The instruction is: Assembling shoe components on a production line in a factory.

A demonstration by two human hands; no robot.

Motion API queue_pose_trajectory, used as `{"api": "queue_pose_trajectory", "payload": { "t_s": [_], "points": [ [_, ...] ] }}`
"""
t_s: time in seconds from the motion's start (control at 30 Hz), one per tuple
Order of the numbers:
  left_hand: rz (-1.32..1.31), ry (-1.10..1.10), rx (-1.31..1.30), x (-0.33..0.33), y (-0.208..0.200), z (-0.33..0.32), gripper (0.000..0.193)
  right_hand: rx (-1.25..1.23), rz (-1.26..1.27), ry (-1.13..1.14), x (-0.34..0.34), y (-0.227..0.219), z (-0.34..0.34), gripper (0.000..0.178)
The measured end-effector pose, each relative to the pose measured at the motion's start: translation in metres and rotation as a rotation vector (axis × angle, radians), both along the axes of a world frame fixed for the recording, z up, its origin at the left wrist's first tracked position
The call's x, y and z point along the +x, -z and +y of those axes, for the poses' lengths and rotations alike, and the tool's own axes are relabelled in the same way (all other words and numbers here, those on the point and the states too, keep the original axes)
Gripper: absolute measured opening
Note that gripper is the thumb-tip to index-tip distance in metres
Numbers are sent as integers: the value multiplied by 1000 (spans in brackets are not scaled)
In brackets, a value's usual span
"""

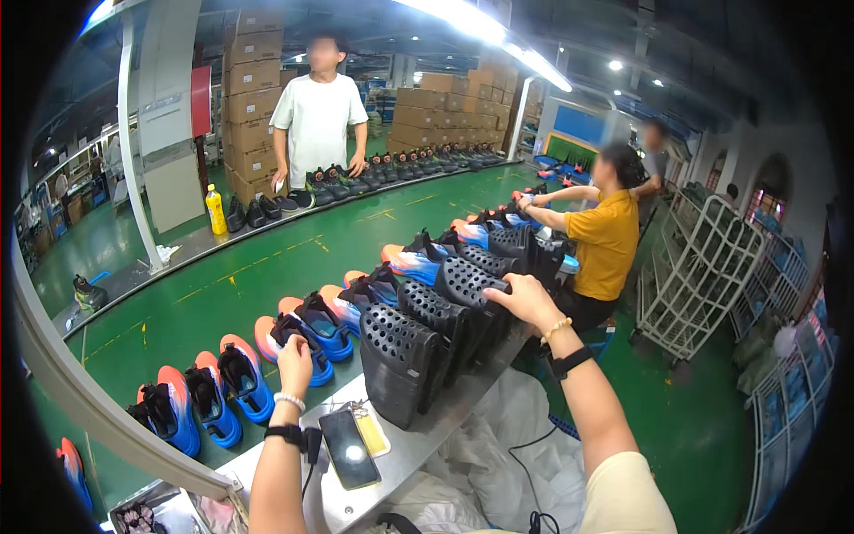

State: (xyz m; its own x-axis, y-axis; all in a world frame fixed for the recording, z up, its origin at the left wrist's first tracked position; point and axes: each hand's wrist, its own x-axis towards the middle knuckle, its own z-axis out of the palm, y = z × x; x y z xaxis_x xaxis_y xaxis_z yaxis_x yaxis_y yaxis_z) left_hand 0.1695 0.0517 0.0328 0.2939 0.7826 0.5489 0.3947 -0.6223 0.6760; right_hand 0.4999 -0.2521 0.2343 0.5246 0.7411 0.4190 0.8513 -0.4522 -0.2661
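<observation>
My left hand (295,367) is closed in a pinch at the dark collar of a blue-and-orange sneaker (272,336), which stands in a row of similar shoes on the green surface. My right hand (528,303) reaches over a row of tall black boot-shaped forms with round holes. Its thumb and fingers grip the upper part of one black perforated form (469,283); some fingertips are hidden. The nearest perforated form (398,360) stands upright on the metal ledge between my hands. Beside the left one, another blue sneaker (322,327) stands with its dark opening upward.
A phone (350,449) lies on the metal ledge (325,498) by my left forearm. Across the green surface (267,267), a person in white stands behind black shoes (382,169) and a yellow bottle (215,210). Another in yellow works at right, near a wheeled rack (698,276).
</observation>
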Motion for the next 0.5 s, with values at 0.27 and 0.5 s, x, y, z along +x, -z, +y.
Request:
{"api": "queue_pose_trajectory", "payload": {
  "t_s": [0.27,0.5],
  "points": [
    [381,-103,-117,13,-20,23,76,61,38,70,-3,-8,-12,75],
    [340,-49,-133,-54,-18,16,86,226,74,-40,-85,-84,-22,67]
  ]
}}
